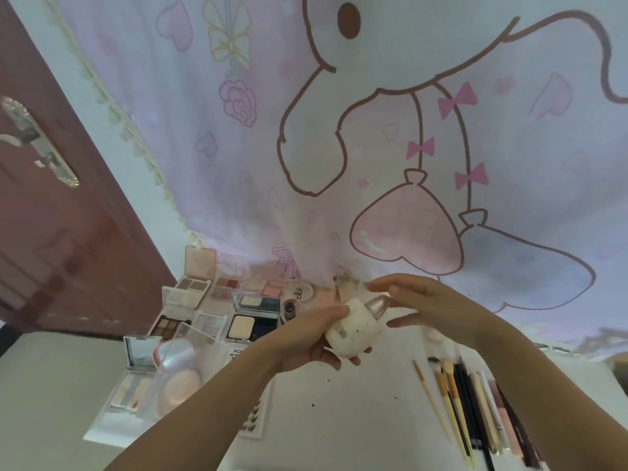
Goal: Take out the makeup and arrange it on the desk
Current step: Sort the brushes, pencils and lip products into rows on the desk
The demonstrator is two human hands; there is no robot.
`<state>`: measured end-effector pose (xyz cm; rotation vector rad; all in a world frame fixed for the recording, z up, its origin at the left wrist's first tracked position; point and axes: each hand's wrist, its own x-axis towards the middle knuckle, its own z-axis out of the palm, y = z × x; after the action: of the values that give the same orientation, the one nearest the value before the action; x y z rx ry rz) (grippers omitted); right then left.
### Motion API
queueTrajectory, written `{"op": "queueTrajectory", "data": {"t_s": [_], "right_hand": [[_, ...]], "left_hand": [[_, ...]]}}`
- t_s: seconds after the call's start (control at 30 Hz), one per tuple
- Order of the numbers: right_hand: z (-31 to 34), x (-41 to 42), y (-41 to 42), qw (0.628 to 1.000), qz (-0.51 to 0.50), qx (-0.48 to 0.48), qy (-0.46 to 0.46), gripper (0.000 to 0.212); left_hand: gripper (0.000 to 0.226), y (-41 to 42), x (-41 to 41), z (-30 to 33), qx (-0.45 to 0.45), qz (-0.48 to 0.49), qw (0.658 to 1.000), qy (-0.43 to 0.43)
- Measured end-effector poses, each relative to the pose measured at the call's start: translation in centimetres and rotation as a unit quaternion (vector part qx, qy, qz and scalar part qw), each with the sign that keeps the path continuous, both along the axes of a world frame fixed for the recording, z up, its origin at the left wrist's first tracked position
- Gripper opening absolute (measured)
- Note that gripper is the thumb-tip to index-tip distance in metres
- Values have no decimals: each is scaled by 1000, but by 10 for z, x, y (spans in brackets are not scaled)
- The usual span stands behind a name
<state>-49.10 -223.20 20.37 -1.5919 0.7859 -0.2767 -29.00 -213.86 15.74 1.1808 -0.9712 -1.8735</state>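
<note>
My left hand (316,338) grips a small cream-white rounded container (353,329) with a pearly pink cap (375,304), held above the white desk (339,419). My right hand (418,300) hovers just right of the cap with fingers spread and relaxed, thumb below; whether it touches the cap is unclear. Several open eyeshadow and powder palettes (200,314) lie on the desk's left side. A row of brushes and pencils (475,402) lies on the right.
A cushion compact (176,379) and a false-lash card (253,416) sit at the front left. A round jar (300,292) stands by the back wall cloth (373,130). A brown door (51,198) is to the left. Dark crumbs dot the desk's middle.
</note>
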Motion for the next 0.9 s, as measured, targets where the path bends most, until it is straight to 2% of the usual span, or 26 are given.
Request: {"op": "queueTrajectory", "data": {"t_s": [0.1,0.17,0.27,0.43,0.5,0.6,0.7,0.73,0.8,0.9], "right_hand": [[2,7,3,989,24,-22,144,40],[-2,11,2,978,66,-59,187,38],[-7,6,-3,977,95,-120,151,17],[-30,-1,-3,975,94,-162,124,21],[-40,-8,-9,985,45,-138,96,21],[-59,-19,-23,994,-97,-3,43,17],[-93,-16,-33,972,-195,53,117,20],[-105,-11,-35,964,-216,68,142,22],[-127,0,-41,952,-243,88,161,25],[-154,16,-59,938,-284,97,173,20]], "left_hand": [[43,0,-3,1,-57,-6,994,-92],[42,-1,-4,1,-73,-13,989,-129],[46,-2,-2,-1,-38,-25,993,-108],[46,-1,0,-18,116,-12,993,-18],[45,1,-2,-32,181,39,982,26],[30,-5,-9,-55,201,156,966,40],[22,-29,-19,-72,158,208,965,24],[26,-39,-23,-75,143,212,967,1],[30,-61,-28,-79,101,216,965,-113],[31,-97,-39,-85,8,200,925,-322]]}}
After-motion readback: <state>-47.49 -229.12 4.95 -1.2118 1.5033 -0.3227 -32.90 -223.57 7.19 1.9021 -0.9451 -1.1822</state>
